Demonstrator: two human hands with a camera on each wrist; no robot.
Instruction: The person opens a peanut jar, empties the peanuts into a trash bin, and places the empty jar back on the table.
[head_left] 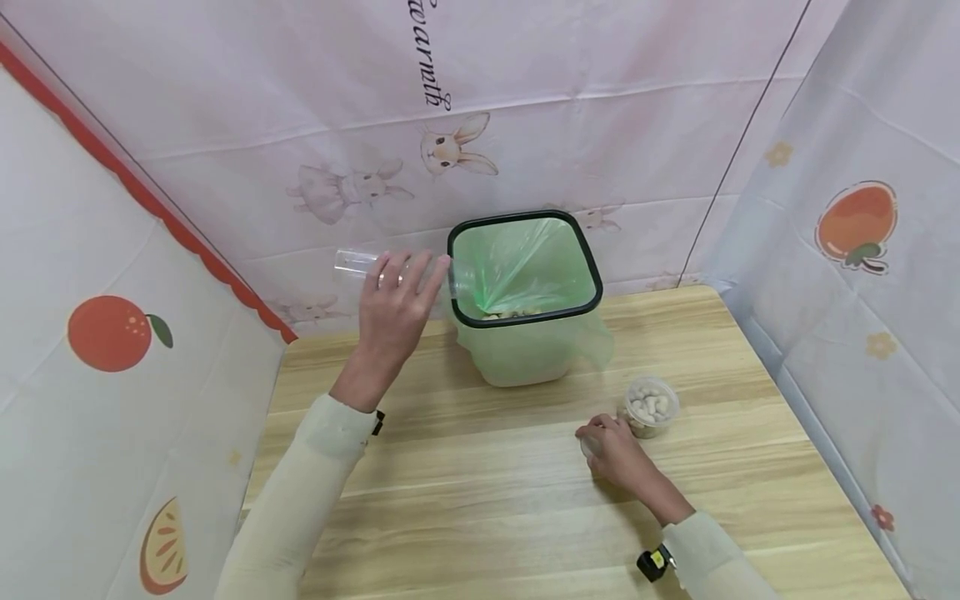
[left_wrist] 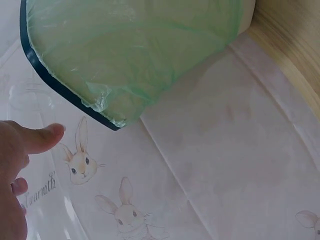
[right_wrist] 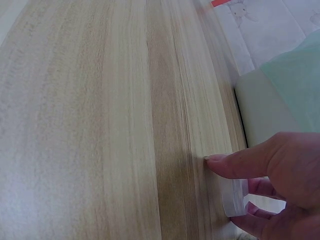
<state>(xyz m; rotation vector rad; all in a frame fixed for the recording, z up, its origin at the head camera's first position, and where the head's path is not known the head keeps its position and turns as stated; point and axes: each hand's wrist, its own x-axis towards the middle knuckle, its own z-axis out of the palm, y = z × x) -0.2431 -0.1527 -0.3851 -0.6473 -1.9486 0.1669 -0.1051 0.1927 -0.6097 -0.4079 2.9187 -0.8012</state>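
My left hand [head_left: 396, 304] grips a clear, see-through bottle-like container [head_left: 354, 262], which lies nearly sideways with one end at the left rim of a bin [head_left: 525, 354]. The left wrist view shows part of that clear container behind the thumb. A green plastic bag [head_left: 547, 250] lines the bin under a black rim, and small pale pieces [head_left: 510, 315] lie inside. My right hand [head_left: 618, 454] pinches a round translucent lid [right_wrist: 234, 197], held on edge at the tabletop. Close beside that hand stands a small clear tub [head_left: 651, 408] of whitish nut-like pieces.
The wooden table [head_left: 480, 500] reaches back to a pink cloth wall [head_left: 337, 108] printed with rabbits. Cloth panels also stand at the left and right sides. The bin stands at the table's back edge, against the rear cloth.
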